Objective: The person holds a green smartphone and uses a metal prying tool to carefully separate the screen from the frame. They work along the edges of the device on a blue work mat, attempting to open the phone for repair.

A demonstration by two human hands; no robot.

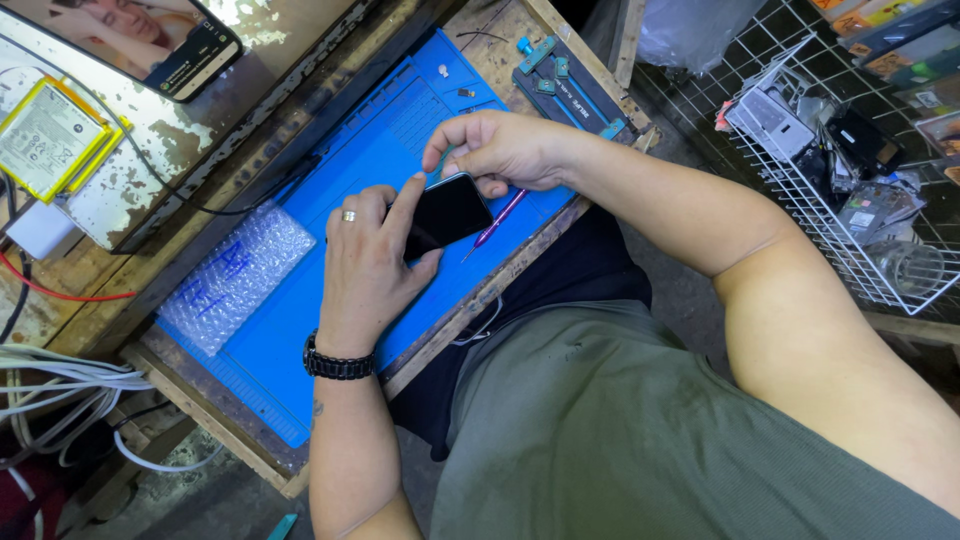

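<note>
A black smartphone (450, 212) with a dark screen lies tilted above the blue work mat (290, 330). My left hand (368, 262), with a ring and a black wristband, grips its lower end, the index finger stretched along its edge. My right hand (500, 148) closes on the phone's upper corner with thumb and fingers. A thin pink-handled tool (497, 221) lies on the mat just below my right hand, partly hidden by it.
A bubble-wrap pouch (238, 275) lies on the mat's left. A blue clamp fixture (565, 85) sits at the bench's far end. A lit phone (150, 40), yellow-edged batteries (45, 135), a white charger (40, 230) and cables occupy the left. A wire basket (850, 190) of parts stands right.
</note>
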